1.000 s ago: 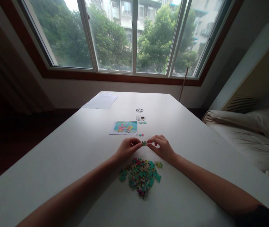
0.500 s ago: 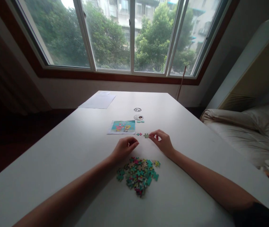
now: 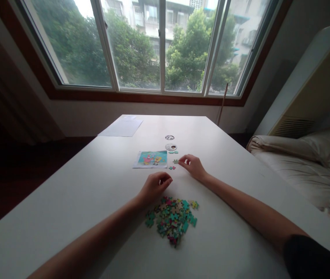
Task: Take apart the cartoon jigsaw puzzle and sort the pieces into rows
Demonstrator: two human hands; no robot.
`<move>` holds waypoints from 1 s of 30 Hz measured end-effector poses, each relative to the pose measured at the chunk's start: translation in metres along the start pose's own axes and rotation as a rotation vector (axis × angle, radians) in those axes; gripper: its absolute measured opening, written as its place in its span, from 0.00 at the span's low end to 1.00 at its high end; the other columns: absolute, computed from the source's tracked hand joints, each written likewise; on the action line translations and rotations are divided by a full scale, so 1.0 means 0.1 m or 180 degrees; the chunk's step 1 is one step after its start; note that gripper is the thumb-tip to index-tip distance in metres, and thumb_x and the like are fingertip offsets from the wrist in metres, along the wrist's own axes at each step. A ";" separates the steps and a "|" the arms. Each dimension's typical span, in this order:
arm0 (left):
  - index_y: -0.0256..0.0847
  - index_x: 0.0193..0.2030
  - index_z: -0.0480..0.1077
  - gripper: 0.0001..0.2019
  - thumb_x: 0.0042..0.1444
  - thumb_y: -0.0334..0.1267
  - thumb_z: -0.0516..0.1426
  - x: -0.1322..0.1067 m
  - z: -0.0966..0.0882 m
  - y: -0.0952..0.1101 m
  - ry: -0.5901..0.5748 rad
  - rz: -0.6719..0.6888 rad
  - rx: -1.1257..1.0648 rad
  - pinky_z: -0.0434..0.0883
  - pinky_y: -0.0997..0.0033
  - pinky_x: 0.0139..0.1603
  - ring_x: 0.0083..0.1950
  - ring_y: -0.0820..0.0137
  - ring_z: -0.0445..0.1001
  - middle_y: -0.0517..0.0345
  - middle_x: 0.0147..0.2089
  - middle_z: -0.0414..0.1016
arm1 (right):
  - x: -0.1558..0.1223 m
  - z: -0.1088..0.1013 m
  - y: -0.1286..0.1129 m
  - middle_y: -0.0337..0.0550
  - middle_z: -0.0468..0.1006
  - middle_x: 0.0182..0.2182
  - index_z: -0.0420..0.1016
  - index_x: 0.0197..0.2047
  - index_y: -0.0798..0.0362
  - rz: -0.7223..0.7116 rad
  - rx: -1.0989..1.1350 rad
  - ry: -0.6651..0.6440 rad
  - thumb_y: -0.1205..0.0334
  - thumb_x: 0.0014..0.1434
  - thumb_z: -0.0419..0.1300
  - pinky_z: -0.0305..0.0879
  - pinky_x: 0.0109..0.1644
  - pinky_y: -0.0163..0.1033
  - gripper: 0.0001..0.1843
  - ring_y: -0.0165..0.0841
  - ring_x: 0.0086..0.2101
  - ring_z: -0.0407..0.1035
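Observation:
My right hand point(image 3: 192, 166) pinches a dull green jigsaw piece point(image 3: 175, 161) at its right edge, close above the table. Just below it lies a small pink and green jigsaw piece point(image 3: 172, 168). Farther back are teal jigsaw pieces point(image 3: 173, 152), side by side. My left hand point(image 3: 154, 186) rests on the table with fingers curled and thumb near the index finger; nothing shows between them. In front of both wrists is a loose pile of jigsaw pieces point(image 3: 173, 221), mostly teal. A cartoon picture sheet point(image 3: 152, 159) lies flat beyond my left hand.
Two round black-and-white discs point(image 3: 171, 147) lie behind the picture on the white table point(image 3: 229, 193). White paper point(image 3: 121, 128) is at the far left corner. A pale sofa point(image 3: 293, 162) stands to the right, and a window point(image 3: 161, 46) lies beyond the table.
My right hand has moved slightly away from me and left with the green piece, from beside the pink and green piece to above it. The left hand stays in place.

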State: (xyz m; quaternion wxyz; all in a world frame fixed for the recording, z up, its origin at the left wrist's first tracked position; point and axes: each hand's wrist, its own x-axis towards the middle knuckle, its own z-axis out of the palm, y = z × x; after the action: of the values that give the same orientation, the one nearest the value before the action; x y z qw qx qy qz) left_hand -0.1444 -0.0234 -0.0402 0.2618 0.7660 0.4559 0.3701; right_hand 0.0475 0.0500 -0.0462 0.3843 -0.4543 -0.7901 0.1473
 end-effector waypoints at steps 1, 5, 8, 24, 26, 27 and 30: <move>0.35 0.28 0.70 0.08 0.51 0.35 0.53 0.00 0.00 0.00 -0.0001 0.0006 0.0007 0.60 0.77 0.26 0.25 0.76 0.62 0.61 0.22 0.67 | 0.10 0.03 0.04 0.39 0.75 0.29 0.73 0.33 0.54 0.0089 -0.0099 -0.0061 0.58 0.53 0.57 0.60 0.32 0.32 0.08 0.26 0.26 0.64; 0.35 0.28 0.70 0.08 0.51 0.35 0.53 0.00 0.00 -0.01 -0.0017 0.0027 0.0029 0.60 0.78 0.27 0.25 0.76 0.62 0.61 0.23 0.68 | 0.40 0.16 0.18 0.40 0.75 0.27 0.74 0.32 0.54 0.0242 -0.0289 -0.0209 0.59 0.51 0.58 0.59 0.31 0.32 0.08 0.27 0.26 0.65; 0.35 0.28 0.71 0.07 0.51 0.35 0.53 -0.01 0.01 -0.02 -0.0033 0.0041 0.0050 0.60 0.78 0.27 0.25 0.76 0.62 0.61 0.23 0.68 | 0.50 0.23 0.24 0.39 0.75 0.26 0.75 0.29 0.53 0.0254 -0.0384 -0.0384 0.61 0.48 0.60 0.59 0.31 0.32 0.06 0.28 0.26 0.66; 0.35 0.28 0.70 0.08 0.52 0.35 0.52 -0.02 0.01 -0.02 -0.0023 0.0065 0.0048 0.59 0.78 0.27 0.25 0.76 0.61 0.62 0.23 0.67 | 0.58 0.35 0.19 0.41 0.76 0.28 0.75 0.32 0.52 0.0342 -0.0696 -0.0451 0.57 0.51 0.57 0.59 0.34 0.32 0.09 0.30 0.30 0.68; 0.35 0.28 0.70 0.08 0.52 0.35 0.52 -0.02 0.01 -0.02 -0.0028 0.0058 0.0025 0.60 0.78 0.27 0.25 0.76 0.61 0.61 0.23 0.67 | 0.58 0.35 0.19 0.41 0.76 0.28 0.75 0.32 0.52 0.0363 -0.0706 -0.0450 0.57 0.51 0.57 0.59 0.34 0.33 0.09 0.30 0.29 0.68; 0.35 0.28 0.70 0.08 0.51 0.35 0.52 -0.02 0.01 -0.02 -0.0023 0.0056 0.0015 0.60 0.78 0.27 0.25 0.76 0.61 0.62 0.23 0.67 | 0.58 0.35 0.19 0.41 0.76 0.28 0.75 0.32 0.52 0.0369 -0.0708 -0.0449 0.57 0.51 0.57 0.59 0.34 0.33 0.09 0.30 0.29 0.68; 0.35 0.28 0.70 0.08 0.51 0.35 0.52 -0.02 0.01 -0.01 -0.0006 0.0054 -0.0002 0.60 0.78 0.26 0.24 0.76 0.61 0.62 0.22 0.67 | 0.59 0.36 0.19 0.41 0.76 0.28 0.75 0.32 0.52 0.0379 -0.0709 -0.0450 0.57 0.51 0.57 0.59 0.34 0.33 0.09 0.30 0.29 0.68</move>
State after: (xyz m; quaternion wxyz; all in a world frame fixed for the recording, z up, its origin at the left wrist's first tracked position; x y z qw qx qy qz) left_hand -0.1446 -0.0246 -0.0416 0.2592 0.7701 0.4490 0.3716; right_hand 0.0154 0.1135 -0.0530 0.2654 -0.5287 -0.7983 0.1129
